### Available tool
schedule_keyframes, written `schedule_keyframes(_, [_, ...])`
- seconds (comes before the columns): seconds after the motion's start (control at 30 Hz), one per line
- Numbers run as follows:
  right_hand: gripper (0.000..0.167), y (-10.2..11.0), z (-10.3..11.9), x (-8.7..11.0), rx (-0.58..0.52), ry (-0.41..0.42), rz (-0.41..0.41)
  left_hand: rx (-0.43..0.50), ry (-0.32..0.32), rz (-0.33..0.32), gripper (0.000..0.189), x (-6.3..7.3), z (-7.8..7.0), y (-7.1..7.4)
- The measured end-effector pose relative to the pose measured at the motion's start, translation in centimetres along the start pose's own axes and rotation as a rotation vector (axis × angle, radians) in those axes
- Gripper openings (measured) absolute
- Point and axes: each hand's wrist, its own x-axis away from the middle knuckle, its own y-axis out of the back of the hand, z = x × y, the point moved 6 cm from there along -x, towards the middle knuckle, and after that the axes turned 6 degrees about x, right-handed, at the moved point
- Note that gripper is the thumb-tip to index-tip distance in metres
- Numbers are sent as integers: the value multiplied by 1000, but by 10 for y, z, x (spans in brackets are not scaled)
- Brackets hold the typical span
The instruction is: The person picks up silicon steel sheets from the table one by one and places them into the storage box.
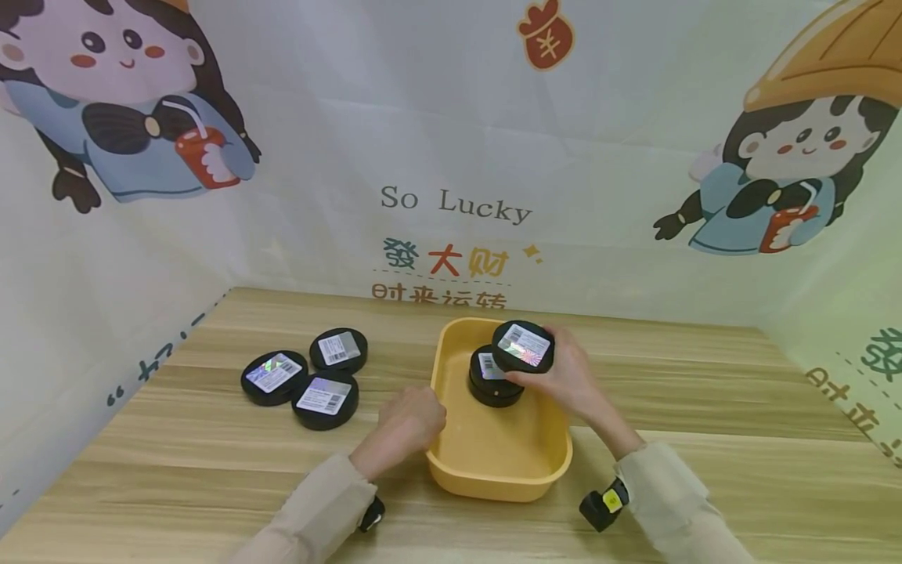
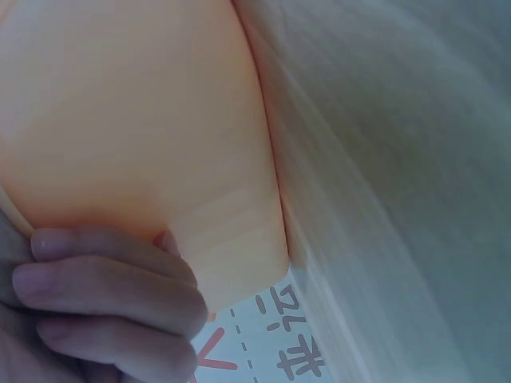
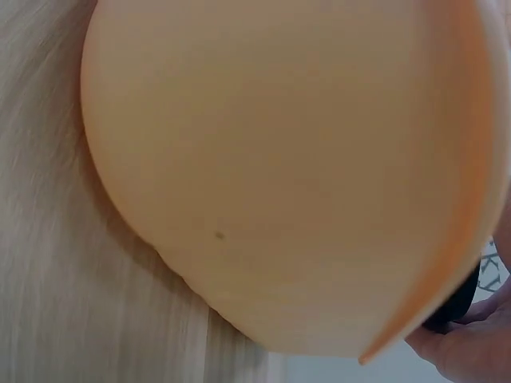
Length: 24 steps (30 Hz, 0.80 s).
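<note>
A yellow plastic basin point(image 1: 493, 446) stands on the table, and inside it, toward the back, sits a stack of round black flat containers point(image 1: 496, 392) with white labels. My right hand point(image 1: 567, 372) holds another labelled round black container point(image 1: 523, 346) by its right edge, thumb in front, slightly above the stack and partly covering it. My left hand point(image 1: 414, 419) grips the basin's left rim with curled fingers point(image 2: 112, 287). In the right wrist view the basin's outer wall point(image 3: 263, 175) hides most of the right hand point(image 3: 471, 347).
Left of the basin, three labelled round black containers lie close together on the wooden table: a back one point(image 1: 339, 350), a left one point(image 1: 275, 377) and a front one point(image 1: 326, 400). A printed cloth point(image 1: 451, 141) hangs behind and at both sides.
</note>
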Motion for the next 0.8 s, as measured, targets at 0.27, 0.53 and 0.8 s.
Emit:
schedule_keyframes(0.27, [80,-14,4,-6,46,7,19,3,-3,0,24,0,-1,0])
schedule_keyframes(0.53, [78,-24,8,-8,48,23,36,-2,-9,-5,24,0,0,0])
schedule_keyframes(0.8, [80,-31,7,-9,55,10,39,-10,-20,-12,25,0,-1,0])
